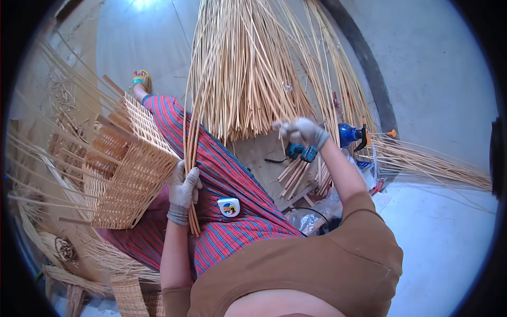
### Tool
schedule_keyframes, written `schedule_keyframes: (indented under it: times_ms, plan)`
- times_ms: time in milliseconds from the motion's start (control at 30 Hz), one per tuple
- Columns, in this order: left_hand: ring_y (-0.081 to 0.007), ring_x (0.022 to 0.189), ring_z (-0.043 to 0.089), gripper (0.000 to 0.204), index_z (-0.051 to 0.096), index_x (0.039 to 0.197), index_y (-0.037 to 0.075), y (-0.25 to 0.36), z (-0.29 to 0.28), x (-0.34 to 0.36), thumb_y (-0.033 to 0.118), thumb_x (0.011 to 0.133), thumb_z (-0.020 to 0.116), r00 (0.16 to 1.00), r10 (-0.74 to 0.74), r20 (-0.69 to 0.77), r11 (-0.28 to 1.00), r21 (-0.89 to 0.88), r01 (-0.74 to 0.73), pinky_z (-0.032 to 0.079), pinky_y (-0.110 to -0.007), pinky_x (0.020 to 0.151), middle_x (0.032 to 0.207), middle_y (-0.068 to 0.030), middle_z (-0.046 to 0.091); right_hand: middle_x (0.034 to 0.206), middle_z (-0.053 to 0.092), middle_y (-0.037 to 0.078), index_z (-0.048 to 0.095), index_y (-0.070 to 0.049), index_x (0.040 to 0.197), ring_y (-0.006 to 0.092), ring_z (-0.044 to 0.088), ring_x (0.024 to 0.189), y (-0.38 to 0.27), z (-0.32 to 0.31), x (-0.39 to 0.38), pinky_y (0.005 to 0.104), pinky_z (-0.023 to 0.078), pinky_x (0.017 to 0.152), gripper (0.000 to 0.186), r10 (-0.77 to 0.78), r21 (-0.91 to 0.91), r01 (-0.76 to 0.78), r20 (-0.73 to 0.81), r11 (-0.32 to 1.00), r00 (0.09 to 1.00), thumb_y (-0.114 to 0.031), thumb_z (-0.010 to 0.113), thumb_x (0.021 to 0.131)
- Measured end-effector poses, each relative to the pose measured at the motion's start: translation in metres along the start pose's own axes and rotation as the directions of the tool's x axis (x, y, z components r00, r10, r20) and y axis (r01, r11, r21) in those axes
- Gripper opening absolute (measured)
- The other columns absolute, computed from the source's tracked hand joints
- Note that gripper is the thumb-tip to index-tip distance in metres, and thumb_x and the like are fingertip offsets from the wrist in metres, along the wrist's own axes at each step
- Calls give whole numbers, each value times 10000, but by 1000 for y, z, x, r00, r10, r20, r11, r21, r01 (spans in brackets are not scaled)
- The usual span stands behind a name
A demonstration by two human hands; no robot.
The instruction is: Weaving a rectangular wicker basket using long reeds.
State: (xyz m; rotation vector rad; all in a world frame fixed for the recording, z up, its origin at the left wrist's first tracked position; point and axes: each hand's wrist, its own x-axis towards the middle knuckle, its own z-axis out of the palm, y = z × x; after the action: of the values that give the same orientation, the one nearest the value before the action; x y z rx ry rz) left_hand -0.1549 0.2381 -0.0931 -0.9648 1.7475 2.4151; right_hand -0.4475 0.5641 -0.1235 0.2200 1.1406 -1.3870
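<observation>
on the lap, left hand (182, 191) fingers grip thin canes (191, 174); right hand (302, 132), at two o'clock, pinches the bundle (248, 68); a cane may snap if bent sharply.

Basket-weaving workshop, wicker rod bundles (248, 68), half-woven basket (127, 169), concrete floor (438, 68)

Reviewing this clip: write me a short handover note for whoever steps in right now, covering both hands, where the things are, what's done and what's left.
Left hand: gloved, closed around a few long canes that run up from the lap into the big bundle.
Right hand: gloved, reaching into the lower ends of the bundle, grip closed on the cane ends there.
Basket: half woven, on its side against the left leg, loose stakes sticking out.
Nearby: blue drill, blue spray bottle and cut sticks on the floor; small tape measure on the lap.
Done: lower walls woven.
Left: stakes not yet woven in.
</observation>
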Motion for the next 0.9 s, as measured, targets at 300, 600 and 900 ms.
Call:
schedule_keyframes:
  times_ms: [300, 600, 900]
  plan:
    - [-86, 376, 439, 277, 482, 1236, 39, 64, -10, -8, 178, 1004, 543, 929, 35, 368, 990, -138, 17, 322, -221, 329, 823, -83, 658, 757, 562, 7, 459, -132, 862, 113, 443, 543, 83, 204, -90, 264, 337, 477, 365, -276, 348, 80, 561, 934, 781, -329, 765, 856]
    - [-286, 1059, 628, 429, 398, 1306, 90, 125, -27, -48, 326, 994, 575, 836, 5, 548, 988, -134, 82, 556, -467, 867, 1250, -186, 581, 919, 664, 42, 632, -72, 1045, 106, 613, 779, 123, 384, -39, 249, 486, 617, 305, -118, -71, 308, 826, 949, 552, -297, 736, 867]
    - [-116, 558, 556, 304, 492, 1200, 100, 119, -47, -140, 259, 978, 624, 959, -268, 90, 897, 386, 215, 486, -269, 484, 760, -16, 556, 910, 718, 42, 695, -124, 1075, 152, 695, 717, 192, 441, -21, 284, 560, 619, 282, 199, -468, 295, 751, 833, 629, -325, 704, 878]
